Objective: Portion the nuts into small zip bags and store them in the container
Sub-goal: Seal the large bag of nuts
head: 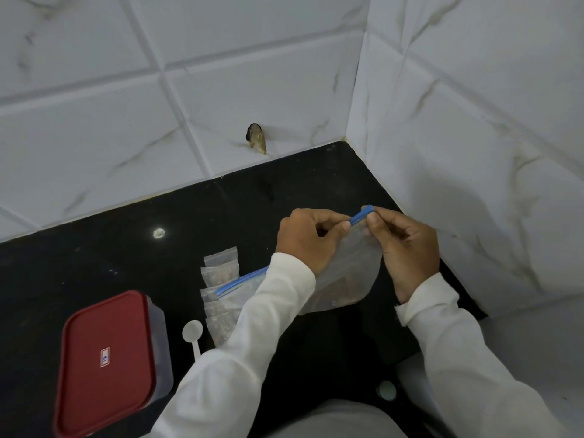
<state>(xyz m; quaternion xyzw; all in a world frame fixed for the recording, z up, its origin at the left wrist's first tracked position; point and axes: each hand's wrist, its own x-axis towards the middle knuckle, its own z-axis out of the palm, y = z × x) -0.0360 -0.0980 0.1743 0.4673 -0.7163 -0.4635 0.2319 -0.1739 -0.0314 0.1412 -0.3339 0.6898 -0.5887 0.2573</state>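
Observation:
I hold a clear zip bag (350,267) with a blue zip strip above the black counter (94,267); brown nuts sit in its bottom. My left hand (308,238) pinches the zip strip on the left, and my right hand (406,248) pinches it on the right. Several small filled zip bags (218,289) lie in a row on the counter, left of my left sleeve. A second blue-zip bag (240,287) lies over them, partly hidden by my sleeve. The clear container with its red lid (104,361) on stands at the lower left.
A white plastic spoon (193,333) lies between the container and the small bags. White tiled walls meet in a corner behind and to the right. A dark hole (256,137) marks the back wall just above the counter.

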